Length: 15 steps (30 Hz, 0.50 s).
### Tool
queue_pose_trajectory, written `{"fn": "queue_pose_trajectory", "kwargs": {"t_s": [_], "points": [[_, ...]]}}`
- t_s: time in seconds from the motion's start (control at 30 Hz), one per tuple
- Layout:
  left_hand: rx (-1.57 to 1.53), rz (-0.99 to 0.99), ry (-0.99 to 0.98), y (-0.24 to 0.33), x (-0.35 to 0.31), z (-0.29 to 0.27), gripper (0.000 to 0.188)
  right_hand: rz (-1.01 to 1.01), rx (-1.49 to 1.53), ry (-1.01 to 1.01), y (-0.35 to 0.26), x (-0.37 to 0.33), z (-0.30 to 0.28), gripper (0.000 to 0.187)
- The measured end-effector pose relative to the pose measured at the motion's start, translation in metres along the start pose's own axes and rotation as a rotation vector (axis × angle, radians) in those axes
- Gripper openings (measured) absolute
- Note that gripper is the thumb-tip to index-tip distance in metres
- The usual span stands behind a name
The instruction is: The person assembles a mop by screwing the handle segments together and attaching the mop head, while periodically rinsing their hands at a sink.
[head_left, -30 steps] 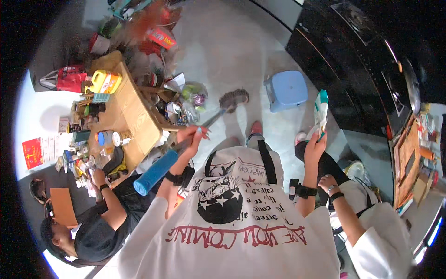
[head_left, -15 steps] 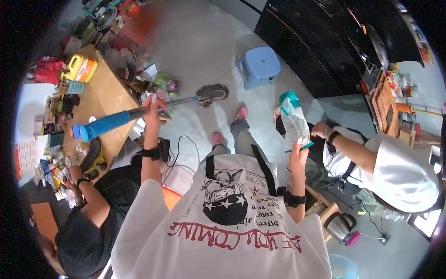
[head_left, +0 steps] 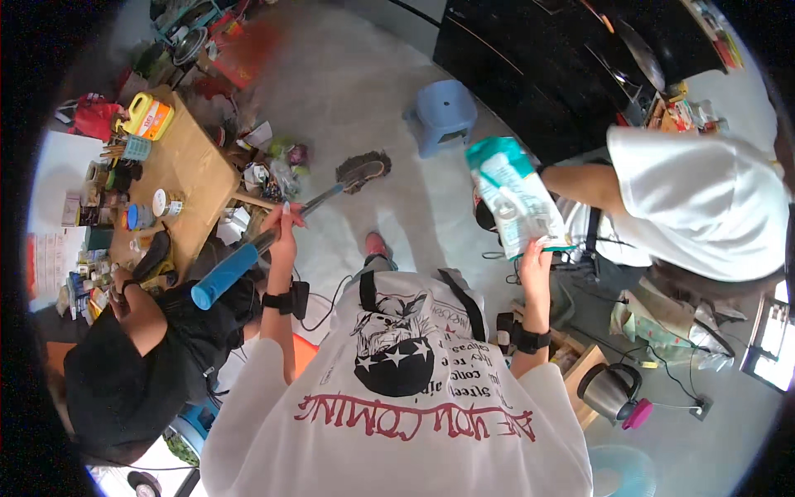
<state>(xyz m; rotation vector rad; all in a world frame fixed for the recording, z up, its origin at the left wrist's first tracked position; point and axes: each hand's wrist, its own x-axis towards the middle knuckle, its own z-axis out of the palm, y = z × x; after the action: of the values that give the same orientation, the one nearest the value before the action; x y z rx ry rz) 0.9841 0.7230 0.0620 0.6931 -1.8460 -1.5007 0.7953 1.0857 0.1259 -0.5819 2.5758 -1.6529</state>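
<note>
The grey floor (head_left: 331,91) spreads out in front of me, with a long black cabinet (head_left: 505,66) at the far right. On my left is a wooden table (head_left: 195,149), crowded with things along its left side. Close on my right is a person in a white top (head_left: 704,207), whose forearm runs behind the bag I hold; I cannot see that hand. On my near left, by the table, is a person in black (head_left: 124,381).

My long-handled brush (head_left: 225,275) slants from its thick blue grip, at the near left, to a dark bristly head out ahead of me; I cannot tell whether the bristles touch the floor. Beyond the head, to the right, stands a blue stool (head_left: 445,106). The green-and-white bag (head_left: 513,197) is ahead on my right, nearer than the stool. A steel kettle (head_left: 609,391) is at the near right, and a yellow jug (head_left: 149,116) at the table's far end.

My left hand (head_left: 284,224) is wrapped round the brush's pole, between grip and head. My right hand (head_left: 534,253) pinches the bag's near edge. On the table sits a white-lidded jar (head_left: 168,203), beside a blue-lidded one.
</note>
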Motion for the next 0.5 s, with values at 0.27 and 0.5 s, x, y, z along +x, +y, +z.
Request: {"fn": "queue_pose_trajectory", "kwargs": {"t_s": [0.27,0.5], "points": [[0.126,0.012,-0.052,0.018,-0.061,0.084,0.023,0.193,0.335,0.015,0.100,-0.055,-0.084,0.041],[0.308,0.037,-0.223,0.036,-0.115,0.158,0.021,0.305,0.792,0.289,0.120,-0.099,-0.172,0.063]]}}
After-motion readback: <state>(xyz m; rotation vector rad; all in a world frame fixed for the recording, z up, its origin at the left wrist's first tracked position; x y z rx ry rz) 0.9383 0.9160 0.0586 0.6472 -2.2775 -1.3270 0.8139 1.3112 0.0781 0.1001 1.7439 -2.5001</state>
